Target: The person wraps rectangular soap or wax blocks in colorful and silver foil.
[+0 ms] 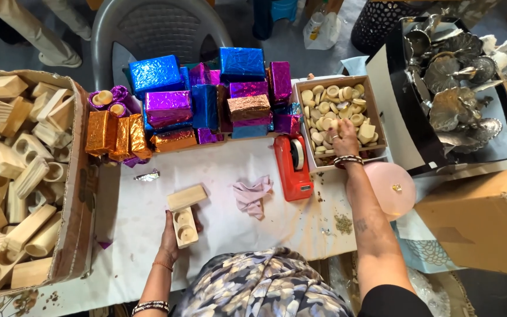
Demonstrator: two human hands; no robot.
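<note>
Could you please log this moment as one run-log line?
left hand: holding wooden block | right hand: reaching into box of wax discs | table: tape dispenser

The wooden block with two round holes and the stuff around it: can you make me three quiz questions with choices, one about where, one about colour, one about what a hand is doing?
1. Where is the right hand?
A. In the small cardboard box of pale round wooden pieces
B. On the grey plastic chair
C. On the crumpled pink paper

2. What colour is the plastic tape dispenser?
A. Green
B. Red-orange
C. Black

3. What is the left hand doing?
A. Resting flat on the bare table
B. Lifting a blue foil parcel
C. Holding the pale wooden block with two round holes

Answers: 1 A, its fingers reach into that box. 2 B, it lies red-orange on the white-covered table. 3 C, its fingers touch the block's side.
</note>
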